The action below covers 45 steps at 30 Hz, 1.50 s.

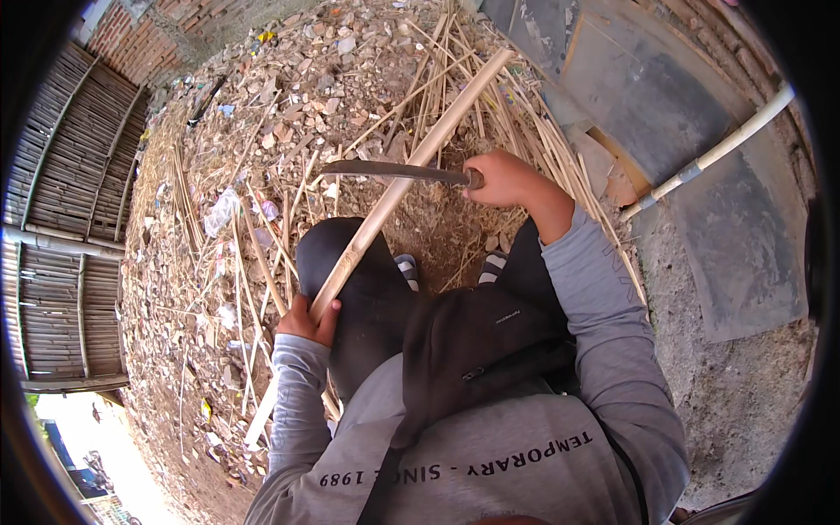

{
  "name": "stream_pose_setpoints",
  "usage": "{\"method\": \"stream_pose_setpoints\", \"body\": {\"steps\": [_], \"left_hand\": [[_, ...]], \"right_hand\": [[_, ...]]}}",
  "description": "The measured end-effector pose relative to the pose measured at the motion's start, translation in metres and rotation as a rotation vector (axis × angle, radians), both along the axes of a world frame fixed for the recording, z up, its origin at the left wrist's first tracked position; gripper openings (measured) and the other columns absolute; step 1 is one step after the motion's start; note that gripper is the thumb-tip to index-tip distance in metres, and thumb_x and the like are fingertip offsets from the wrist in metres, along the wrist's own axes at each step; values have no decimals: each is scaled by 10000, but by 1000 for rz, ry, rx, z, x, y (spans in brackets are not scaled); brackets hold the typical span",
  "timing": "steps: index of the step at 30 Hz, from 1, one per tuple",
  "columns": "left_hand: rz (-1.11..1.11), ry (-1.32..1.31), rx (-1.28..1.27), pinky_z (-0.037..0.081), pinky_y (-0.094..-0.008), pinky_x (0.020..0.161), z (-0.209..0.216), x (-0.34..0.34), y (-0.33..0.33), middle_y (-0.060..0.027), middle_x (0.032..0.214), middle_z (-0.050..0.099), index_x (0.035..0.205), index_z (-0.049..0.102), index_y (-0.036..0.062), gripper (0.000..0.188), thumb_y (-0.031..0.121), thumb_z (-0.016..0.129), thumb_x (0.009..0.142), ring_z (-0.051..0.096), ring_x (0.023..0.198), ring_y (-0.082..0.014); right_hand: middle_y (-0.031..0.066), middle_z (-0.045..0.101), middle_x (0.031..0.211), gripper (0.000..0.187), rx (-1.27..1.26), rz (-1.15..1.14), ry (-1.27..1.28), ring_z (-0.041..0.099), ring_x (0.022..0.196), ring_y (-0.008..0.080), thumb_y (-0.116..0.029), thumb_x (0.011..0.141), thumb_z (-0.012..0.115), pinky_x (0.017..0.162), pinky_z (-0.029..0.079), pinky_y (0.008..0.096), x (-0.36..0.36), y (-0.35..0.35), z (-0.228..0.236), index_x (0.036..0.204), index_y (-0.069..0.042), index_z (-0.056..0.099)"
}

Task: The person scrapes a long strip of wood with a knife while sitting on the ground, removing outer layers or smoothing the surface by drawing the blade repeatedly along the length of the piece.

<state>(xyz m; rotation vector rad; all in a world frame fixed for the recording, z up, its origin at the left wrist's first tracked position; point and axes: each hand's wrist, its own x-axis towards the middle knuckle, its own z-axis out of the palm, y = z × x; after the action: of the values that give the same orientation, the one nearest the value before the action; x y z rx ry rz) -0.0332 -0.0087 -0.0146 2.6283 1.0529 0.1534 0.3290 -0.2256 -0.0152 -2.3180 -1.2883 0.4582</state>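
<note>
His left hand (308,322) is wrapped tight round the bamboo pole (411,166), which slants toward one o'clock across his knee. His right hand (503,179) grips the curved knife (394,170), closed fist, blade lying on the pole. I'd shave away from the body with shallow strokes.

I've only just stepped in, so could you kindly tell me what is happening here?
A person sits on rubble-strewn ground, working a long bamboo pole. The left hand grips the pole low down, across the left knee, and its far end points away over a heap of bamboo strips. The right hand holds a curved knife, its blade lying crosswise on the pole. A bamboo fence stands to the left.
</note>
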Motion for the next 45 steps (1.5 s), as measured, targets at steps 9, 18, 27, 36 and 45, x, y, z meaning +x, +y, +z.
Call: {"method": "stream_pose_setpoints", "body": {"steps": [9,18,27,36,45], "left_hand": [[-21,-18,23,493,-503,593,0,0,-1,-242,665,618,829,524,24,546,545,687,821,630,663,-459],[-23,-24,18,515,-485,620,-4,0,1,-232,696,644,880,559,17,543,541,690,820,655,685,-435],[-18,-12,34,511,-491,622,-3,2,1,-237,698,641,870,559,16,528,524,692,821,650,686,-441],[-22,-46,38,507,-488,616,-6,0,1,-237,690,633,866,556,13,533,527,688,824,640,673,-442],[-21,-50,34,508,-482,613,-7,0,2,-230,685,632,867,562,14,547,545,687,824,643,665,-433]], "right_hand": [[140,647,762,222,-4,-6,7,642,770,341,-274,746,733,668,484,450,-1,0,0,828,-84,654],[148,652,778,233,30,-2,7,641,783,355,-276,742,737,680,487,455,-1,-1,-2,846,-83,658],[159,629,734,287,77,40,9,625,699,332,-262,748,753,633,465,413,2,-1,-5,899,-40,653],[156,630,738,281,79,36,23,626,699,324,-254,757,752,636,468,409,1,-2,-6,908,-38,656],[150,624,723,268,94,50,9,620,688,329,-248,756,751,627,462,414,2,-1,-7,875,-33,644]]}}
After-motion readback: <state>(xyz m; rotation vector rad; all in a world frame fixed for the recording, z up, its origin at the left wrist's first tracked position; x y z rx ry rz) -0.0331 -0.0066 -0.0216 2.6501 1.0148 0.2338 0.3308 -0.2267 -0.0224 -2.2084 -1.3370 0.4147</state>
